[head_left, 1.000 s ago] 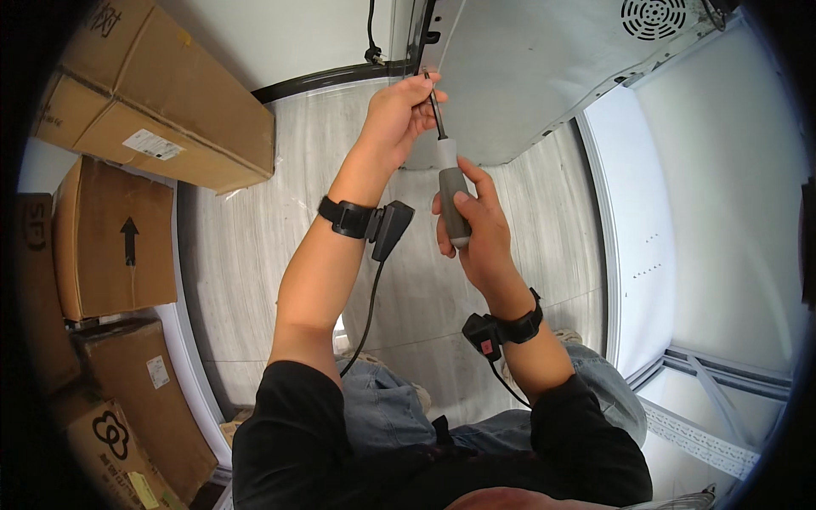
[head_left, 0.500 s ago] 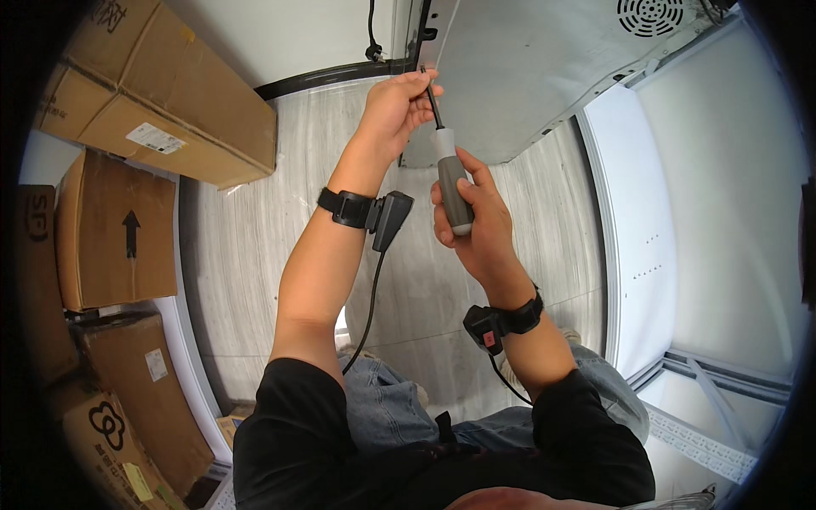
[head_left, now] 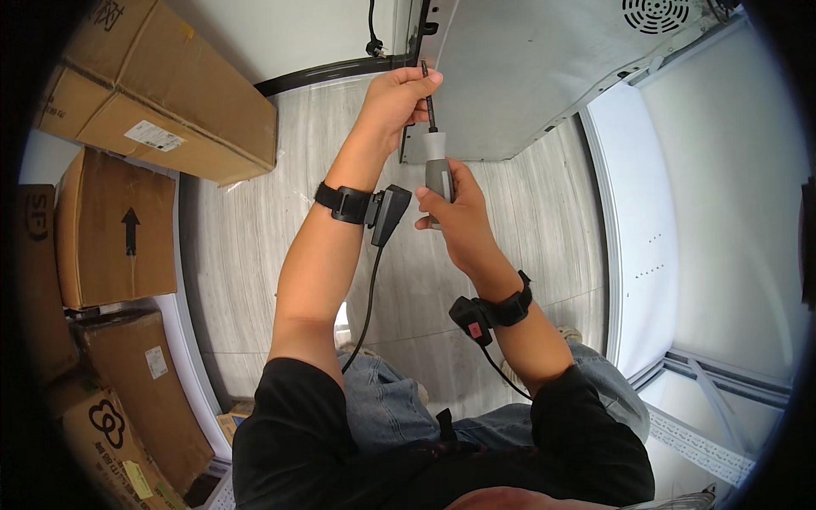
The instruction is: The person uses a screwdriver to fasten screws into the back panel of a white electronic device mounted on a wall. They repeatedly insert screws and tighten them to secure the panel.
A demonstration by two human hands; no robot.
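So the right hand [head_left: 455, 208] was wrapped tight around the grey handle of a screwdriver [head_left: 435, 144], tool standing pretty much upright with the dark shaft pointing up at the edge of a big grey metal panel [head_left: 544, 76]. The left hand [head_left: 398, 93] was up higher, fingers pinched closed around the shaft near the tip, right where it met the panel's left edge by a dark bracket. Couldn't make out the actual screw, the fingers hid it.

Both wrists had black straps on: the left one [head_left: 344, 204] carried a little black box with a cable hanging down toward the lap, the right one [head_left: 501, 308] had a similar box with a thinner cable.

The panel filled the top middle of the view and had a round vent grille [head_left: 654, 13] near its upper right corner. A black cable [head_left: 371, 30] ran down the wall just left of it. The floor [head_left: 246, 255] was pale wood-look planks. Cardboard boxes [head_left: 153, 102] were stacked along the floor's left edge, one with a black arrow printed on it. On the right stood a white cabinet-like surface [head_left: 646, 238]. The person wore a black top and jeans, seated or crouched at the bottom edge of the view.
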